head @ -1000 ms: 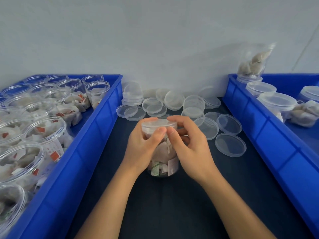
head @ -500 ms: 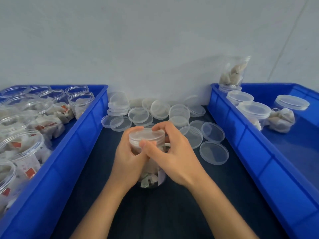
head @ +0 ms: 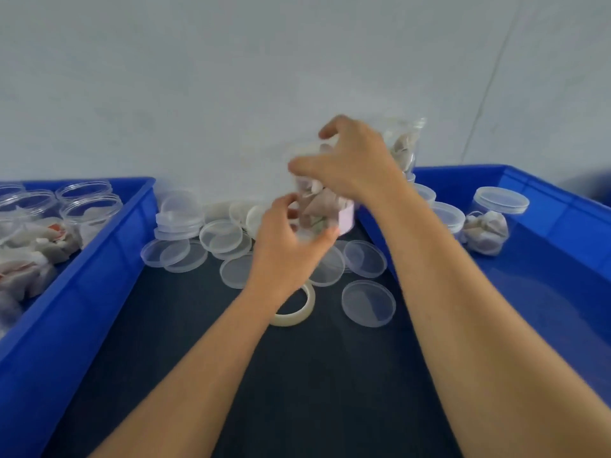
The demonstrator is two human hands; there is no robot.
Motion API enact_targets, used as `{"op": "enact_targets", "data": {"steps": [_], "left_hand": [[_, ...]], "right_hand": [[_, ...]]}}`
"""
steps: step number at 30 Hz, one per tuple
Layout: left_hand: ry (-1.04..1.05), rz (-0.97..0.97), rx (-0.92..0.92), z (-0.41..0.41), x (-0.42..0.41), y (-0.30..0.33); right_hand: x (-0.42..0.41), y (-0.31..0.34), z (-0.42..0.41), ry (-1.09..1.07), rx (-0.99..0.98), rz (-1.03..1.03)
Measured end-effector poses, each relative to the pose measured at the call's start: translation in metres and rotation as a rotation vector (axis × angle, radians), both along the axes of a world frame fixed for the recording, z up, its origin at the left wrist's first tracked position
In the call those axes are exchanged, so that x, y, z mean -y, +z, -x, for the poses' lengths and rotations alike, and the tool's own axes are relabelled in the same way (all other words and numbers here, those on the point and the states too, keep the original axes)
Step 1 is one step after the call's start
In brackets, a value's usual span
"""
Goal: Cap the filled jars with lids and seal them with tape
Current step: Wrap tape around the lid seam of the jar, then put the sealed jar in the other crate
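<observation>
A clear filled jar [head: 322, 201] is lifted off the dark table, blurred by motion. My right hand [head: 350, 160] grips its capped top from above. My left hand [head: 291, 246] holds the jar's bottom from below. A roll of pale tape [head: 297, 309] lies on the table under my left wrist, partly hidden by it. Loose clear lids [head: 368, 303] lie scattered around it.
A blue bin [head: 109, 259] on the left holds several open filled jars [head: 89, 209]. A blue bin [head: 545, 292] on the right holds capped jars [head: 489, 223]. A stack of lids [head: 178, 219] stands by the wall. A bag of sachets [head: 405, 150] leans behind my right hand.
The jar has been lifted off the table and moved up and to the right in both hands. The tape roll has come into sight where the jar stood. My view tilted up.
</observation>
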State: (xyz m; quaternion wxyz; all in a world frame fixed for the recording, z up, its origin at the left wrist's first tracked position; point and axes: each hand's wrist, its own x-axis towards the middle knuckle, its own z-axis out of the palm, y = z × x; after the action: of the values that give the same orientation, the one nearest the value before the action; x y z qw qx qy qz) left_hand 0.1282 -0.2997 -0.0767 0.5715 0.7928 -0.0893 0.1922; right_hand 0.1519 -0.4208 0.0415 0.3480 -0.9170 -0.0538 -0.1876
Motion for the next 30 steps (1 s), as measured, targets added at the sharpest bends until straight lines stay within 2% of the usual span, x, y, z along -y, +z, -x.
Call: {"op": "enact_targets", "data": {"steps": [3,11,20,22,26,30], "left_hand": [[-0.025,-0.081,0.025,-0.039,0.038,0.016],[-0.102,-0.115,-0.01,-0.113,0.127,0.048],[-0.204,-0.224,-0.014,-0.127,0.148,0.02],[-0.245,-0.251,-0.035,-0.126,0.144,0.02],[-0.271,-0.378,-0.083,-0.124,0.138,0.027],[-0.237,-0.315,-0.159,-0.113,0.124,0.039]], "right_hand": [[0.031,0.018,-0.025,-0.094,0.006,0.046],[0.11,0.025,-0.072,-0.289,0.059,-0.056],[0.139,-0.005,-0.088,-0.338,0.027,-0.075],[0.137,-0.005,-0.086,-0.375,0.025,-0.008],[0.127,-0.002,-0.077,-0.515,0.064,0.266],[0.094,0.004,-0.065,-0.576,0.266,0.453]]}}
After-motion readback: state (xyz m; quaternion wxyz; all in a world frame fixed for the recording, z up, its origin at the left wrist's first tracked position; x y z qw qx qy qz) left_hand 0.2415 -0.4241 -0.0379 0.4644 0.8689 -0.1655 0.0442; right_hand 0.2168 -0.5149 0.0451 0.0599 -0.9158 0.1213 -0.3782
